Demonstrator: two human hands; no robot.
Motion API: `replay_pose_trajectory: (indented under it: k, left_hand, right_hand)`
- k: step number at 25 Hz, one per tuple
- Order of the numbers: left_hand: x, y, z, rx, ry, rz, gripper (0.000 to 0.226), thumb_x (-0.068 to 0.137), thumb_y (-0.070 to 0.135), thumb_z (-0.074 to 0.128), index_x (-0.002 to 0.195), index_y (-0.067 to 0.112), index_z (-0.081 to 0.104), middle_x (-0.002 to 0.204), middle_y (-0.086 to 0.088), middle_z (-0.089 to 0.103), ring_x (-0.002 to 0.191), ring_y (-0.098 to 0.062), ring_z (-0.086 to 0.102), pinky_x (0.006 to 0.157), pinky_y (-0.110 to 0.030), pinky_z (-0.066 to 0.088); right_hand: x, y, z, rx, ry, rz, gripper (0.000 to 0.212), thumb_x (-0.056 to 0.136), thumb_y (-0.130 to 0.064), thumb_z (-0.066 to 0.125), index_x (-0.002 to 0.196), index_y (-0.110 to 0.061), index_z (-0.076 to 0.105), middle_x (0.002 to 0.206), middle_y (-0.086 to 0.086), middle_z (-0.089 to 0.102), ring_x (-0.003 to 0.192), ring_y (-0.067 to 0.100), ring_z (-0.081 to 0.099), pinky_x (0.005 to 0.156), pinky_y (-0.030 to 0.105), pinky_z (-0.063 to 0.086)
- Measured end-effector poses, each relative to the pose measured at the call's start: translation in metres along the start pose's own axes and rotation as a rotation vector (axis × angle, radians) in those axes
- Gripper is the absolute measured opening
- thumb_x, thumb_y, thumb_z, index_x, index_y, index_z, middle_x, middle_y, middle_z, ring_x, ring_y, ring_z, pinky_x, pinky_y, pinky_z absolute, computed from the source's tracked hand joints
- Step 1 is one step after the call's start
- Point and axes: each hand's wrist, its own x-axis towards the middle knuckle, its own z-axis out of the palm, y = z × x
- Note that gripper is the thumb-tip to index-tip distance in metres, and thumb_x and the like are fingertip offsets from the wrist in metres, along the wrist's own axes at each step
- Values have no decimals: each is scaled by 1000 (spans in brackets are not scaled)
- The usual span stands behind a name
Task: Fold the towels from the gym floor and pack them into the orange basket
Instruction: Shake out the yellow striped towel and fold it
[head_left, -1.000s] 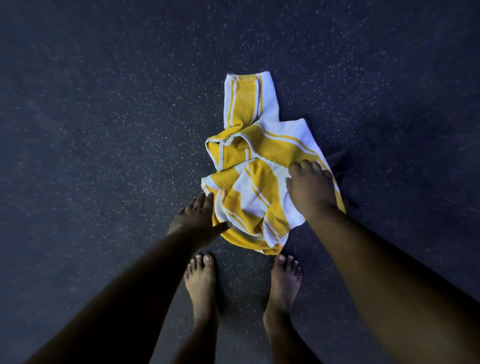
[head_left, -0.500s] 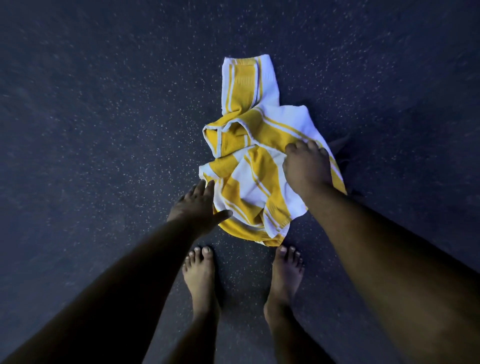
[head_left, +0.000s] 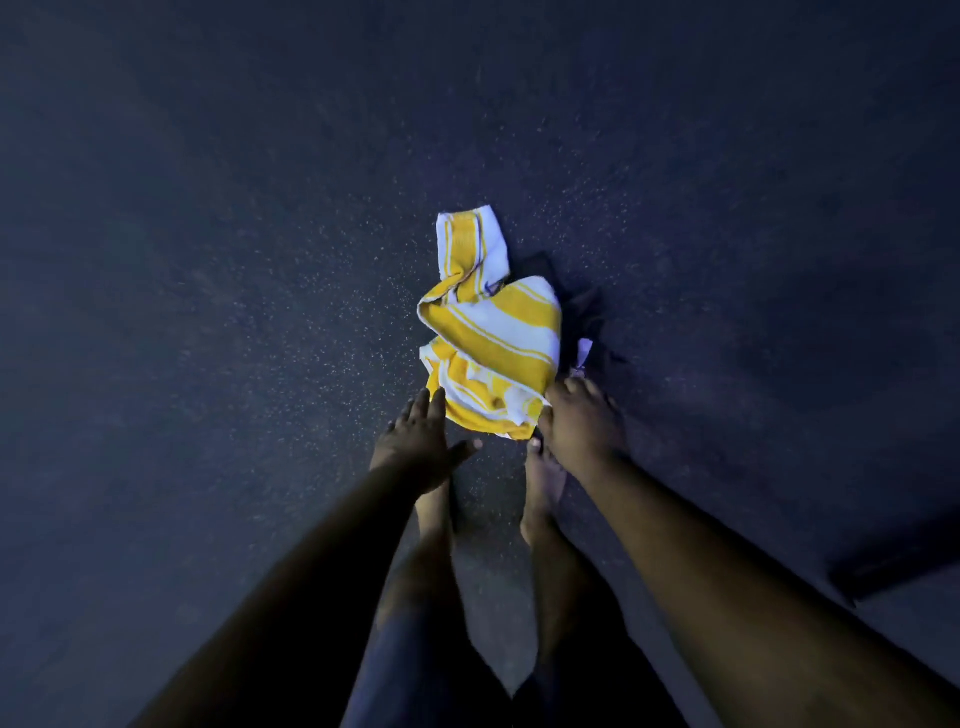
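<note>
the yellow and white striped towel lies bunched on the dark speckled gym floor, just beyond the fingertips of both hands and in front of the person's bare feet. the right hand is at the towel's near right corner, fingers curled down onto the cloth edge as if pinching it, though the exact grip is hidden under the knuckles. the left hand is released, fingers straight and spread, its tips touching or just short of the towel's near left edge; it holds nothing. past the right hand, a dark cloth lies partly under the towel's far right side, with a small pale scrap beside it, too dim to identify. the likely trouble from here: lifting by one corner alone would let the crumpled towel hang twisted instead of opening flat, so the fold would come out lumpy. the dark cloth underneath could also be dragged along or picked up with it, since it blends into the floor in this low light. the towel's far end, well beyond both hands, is rolled over itself and may stay tucked unless shaken out. no container shows anywhere here: the orange basket is out of view, so whether it holds anything cannot be told.
</note>
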Motion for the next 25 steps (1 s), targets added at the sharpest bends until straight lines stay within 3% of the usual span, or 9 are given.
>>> replay_pose_trajectory:
  k: [5, 13, 19, 25]
  left_hand:
    - [-126, 35, -42, 70, 11, 85, 109, 87, 80, 47, 163, 18, -1, 171, -8, 2, 157, -27, 11, 123, -49, 21]
    - [-269, 64, -95, 479, 0, 485, 104, 91, 74, 48, 163, 13, 4, 170, -14, 5, 155, -32, 16, 122, -48, 22]
    - [-346, 124, -82, 773, 13, 732, 103, 92, 71, 51, 163, 15, 1, 171, -8, 1, 157, -27, 8, 124, -46, 18]
    - [-439, 178, 3, 974, -8, 1028, 104, 91, 75, 47, 163, 16, 2, 171, -8, 2, 157, -28, 11, 124, -48, 20]
  right_hand:
    - [-132, -9, -80, 119, 52, 112, 28, 91, -33, 53, 113, -19, 63, 122, 5, 61, 122, 28, 51, 95, 43, 42]
    - [-344, -25, -141, 301, 312, 477, 29, 94, -37, 50, 114, -21, 62, 121, 4, 63, 118, 28, 54, 92, 39, 44]
    - [-491, -21, -119, 414, 518, 783, 30, 92, -39, 52, 114, -22, 64, 115, 3, 65, 114, 27, 55, 92, 39, 43]
    - [-640, -20, -44, 462, 645, 1099, 27, 93, -40, 52, 108, -20, 61, 114, 3, 64, 113, 27, 55, 88, 41, 43]
